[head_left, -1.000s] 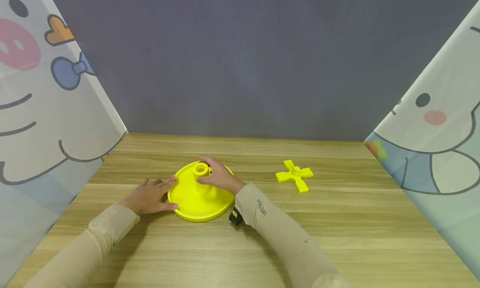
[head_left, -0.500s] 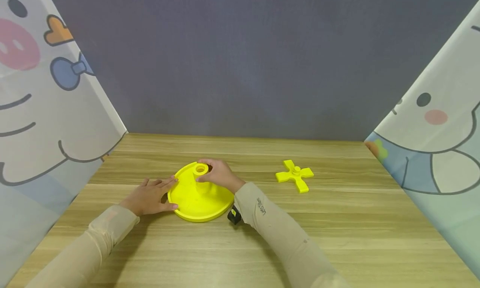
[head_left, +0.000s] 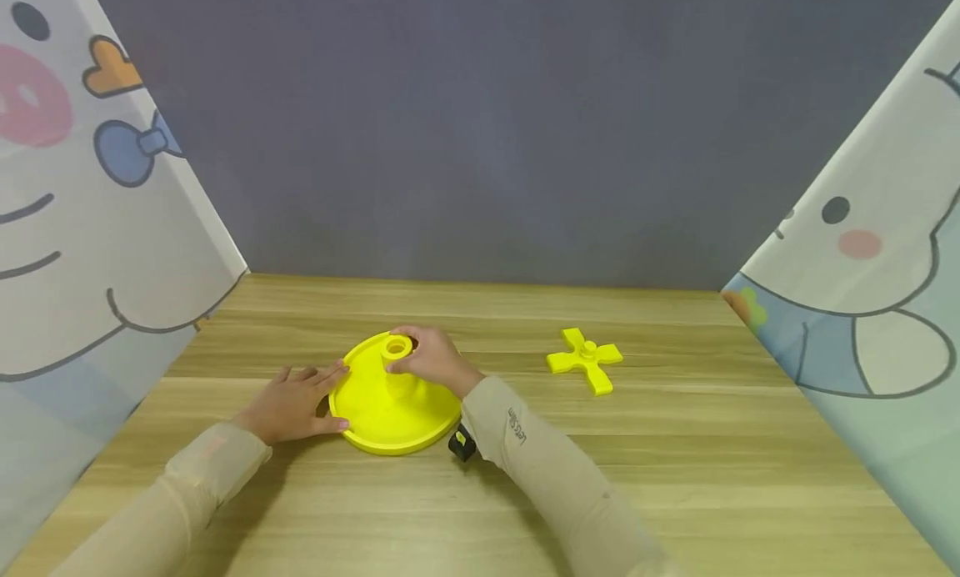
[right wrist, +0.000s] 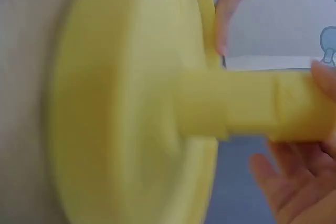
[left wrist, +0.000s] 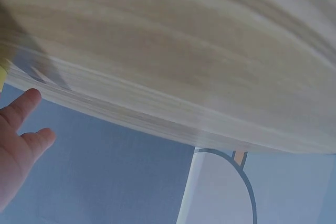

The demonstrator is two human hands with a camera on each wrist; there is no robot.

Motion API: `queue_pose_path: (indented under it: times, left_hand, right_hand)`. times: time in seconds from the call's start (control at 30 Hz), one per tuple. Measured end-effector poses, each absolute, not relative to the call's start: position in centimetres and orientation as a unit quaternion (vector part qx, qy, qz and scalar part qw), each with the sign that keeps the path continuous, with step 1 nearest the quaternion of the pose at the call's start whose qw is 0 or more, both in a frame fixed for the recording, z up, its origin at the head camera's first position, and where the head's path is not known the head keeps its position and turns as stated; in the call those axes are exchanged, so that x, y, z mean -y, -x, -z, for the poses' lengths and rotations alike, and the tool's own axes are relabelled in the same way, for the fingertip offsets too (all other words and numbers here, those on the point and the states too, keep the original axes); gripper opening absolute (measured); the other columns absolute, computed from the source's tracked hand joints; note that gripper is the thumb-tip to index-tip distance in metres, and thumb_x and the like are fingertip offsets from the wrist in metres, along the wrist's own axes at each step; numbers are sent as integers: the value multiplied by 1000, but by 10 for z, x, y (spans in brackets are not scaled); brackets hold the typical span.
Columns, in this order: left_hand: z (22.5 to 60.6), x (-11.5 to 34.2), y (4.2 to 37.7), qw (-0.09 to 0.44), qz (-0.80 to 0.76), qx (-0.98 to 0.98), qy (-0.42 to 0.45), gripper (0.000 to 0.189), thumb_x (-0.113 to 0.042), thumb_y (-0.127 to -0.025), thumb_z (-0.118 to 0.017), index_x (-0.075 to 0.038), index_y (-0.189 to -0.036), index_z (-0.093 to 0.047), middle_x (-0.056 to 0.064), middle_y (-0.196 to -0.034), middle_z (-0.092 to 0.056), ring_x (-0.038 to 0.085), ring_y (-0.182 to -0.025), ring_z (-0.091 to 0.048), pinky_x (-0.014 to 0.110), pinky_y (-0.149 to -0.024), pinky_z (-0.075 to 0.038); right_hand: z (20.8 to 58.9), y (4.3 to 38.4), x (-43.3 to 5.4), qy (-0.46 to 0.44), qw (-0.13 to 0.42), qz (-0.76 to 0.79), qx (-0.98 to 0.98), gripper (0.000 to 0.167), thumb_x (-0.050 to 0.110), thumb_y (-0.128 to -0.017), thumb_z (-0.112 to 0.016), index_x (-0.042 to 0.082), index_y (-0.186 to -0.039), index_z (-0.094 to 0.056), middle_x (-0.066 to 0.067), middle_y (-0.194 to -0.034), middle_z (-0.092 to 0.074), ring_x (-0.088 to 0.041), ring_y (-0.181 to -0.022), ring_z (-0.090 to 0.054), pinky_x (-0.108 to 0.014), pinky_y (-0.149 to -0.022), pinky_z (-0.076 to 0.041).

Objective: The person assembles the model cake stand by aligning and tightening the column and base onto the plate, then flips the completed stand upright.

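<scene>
A round yellow dish-like base (head_left: 382, 423) with a raised rim lies on the wooden table, left of the middle. From its centre a hollow yellow tube (head_left: 387, 352) stands upright, its round opening facing up. My right hand (head_left: 441, 363) grips the tube near its top between thumb and fingers. In the right wrist view the tube (right wrist: 244, 100) shows a step partway along, with the fingers around its far end. My left hand (head_left: 292, 403) rests its spread, straight fingers and thumb against the base's left rim.
To the right lies a yellow four-armed cross piece (head_left: 585, 360) with a short round peg standing at its centre. A small black block (head_left: 462, 444) shows beside the right sleeve. A grey panel (head_left: 480, 127) closes off the back, with cartoon-printed panels at both sides.
The fingers of my right hand have shifted slightly around the tube's top. The left hand keeps its place at the rim. The head view has moved a little.
</scene>
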State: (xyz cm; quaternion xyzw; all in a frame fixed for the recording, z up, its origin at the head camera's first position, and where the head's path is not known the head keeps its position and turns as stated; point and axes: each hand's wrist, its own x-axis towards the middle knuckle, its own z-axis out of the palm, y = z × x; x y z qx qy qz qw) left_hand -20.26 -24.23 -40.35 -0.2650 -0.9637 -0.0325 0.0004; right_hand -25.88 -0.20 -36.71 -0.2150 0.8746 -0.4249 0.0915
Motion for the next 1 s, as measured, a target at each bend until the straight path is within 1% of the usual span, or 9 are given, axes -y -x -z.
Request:
queue_pose_path:
  times: [0.07, 0.17, 0.23, 0.33, 0.47, 0.57, 0.77, 0.9, 1.0]
  left_hand:
    - [404, 241, 204, -5, 36, 964, 265, 89, -67, -83, -56, 0, -141, -44, 17, -142, -47, 44, -117, -52, 72, -94, -31]
    - [404, 240, 206, -12, 41, 964, 264, 91, -68, -82, -57, 0, -142, -43, 17, -143, -46, 44, -117, -51, 73, -94, -30]
    - [403, 241, 207, -14, 43, 964, 262, 92, -67, -81, -58, 1, -141, -43, 18, -143, -46, 45, -117, -51, 73, -94, -30]
    - [402, 242, 208, -14, 45, 963, 264, 93, -66, -80, -60, 1, -141, -43, 19, -142, -46, 46, -117, -51, 73, -93, -30]
    - [403, 245, 208, -18, 45, 962, 268, 94, -67, -81, -58, 2, -142, -42, 19, -143, -45, 47, -117, -51, 73, -94, -30]
    - [402, 246, 207, -18, 44, 963, 267, 94, -67, -81, -59, 3, -141, -42, 20, -143, -45, 48, -117, -51, 73, -94, -29]
    - [400, 245, 206, -17, 41, 962, 270, 93, -66, -81, -59, 3, -141, -43, 20, -142, -46, 48, -115, -53, 73, -93, -30]
    - [403, 245, 207, -16, 39, 961, 274, 93, -67, -82, -57, 3, -141, -43, 19, -143, -45, 47, -114, -53, 73, -93, -31]
    - [405, 247, 208, -14, 38, 961, 274, 92, -67, -82, -57, 3, -141, -43, 19, -143, -45, 47, -115, -53, 73, -93, -30]
  right_hand:
    - [362, 263, -7, 236, 103, 400, -880, 59, 19, -80, -79, 6, -132, -57, -7, -121, -64, -15, -101, -60, -23, -87, -48]
    - [352, 271, -26, 259, 124, 389, -875, 62, 22, -83, -77, 7, -138, -52, -13, -128, -59, -24, -116, -55, -32, -98, -44]
    - [346, 277, -42, 256, 127, 396, -873, 63, 22, -84, -76, 8, -140, -50, -16, -130, -56, -28, -120, -52, -36, -101, -43]
    - [342, 281, -70, 235, 113, 409, -875, 62, 18, -85, -74, 8, -140, -49, -20, -126, -56, -31, -115, -53, -41, -97, -44]
    - [345, 279, -113, 205, 86, 404, -888, 57, 16, -88, -71, 2, -139, -49, -23, -119, -57, -33, -107, -57, -40, -88, -50]
    - [346, 273, -143, 187, 73, 393, -897, 54, 12, -90, -67, -2, -138, -48, -23, -114, -59, -34, -103, -60, -41, -85, -52]
    - [348, 263, -201, 159, 39, 366, -916, 50, 7, -89, -67, -9, -133, -49, -28, -109, -59, -37, -98, -61, -44, -84, -51]
    - [349, 257, -229, 141, 39, 353, -924, 51, 6, -88, -67, -11, -132, -49, -29, -108, -59, -37, -96, -60, -44, -82, -52]
    - [352, 254, -245, 141, 50, 347, -926, 50, 6, -88, -67, -13, -131, -49, -25, -103, -61, -36, -96, -59, -40, -78, -51]
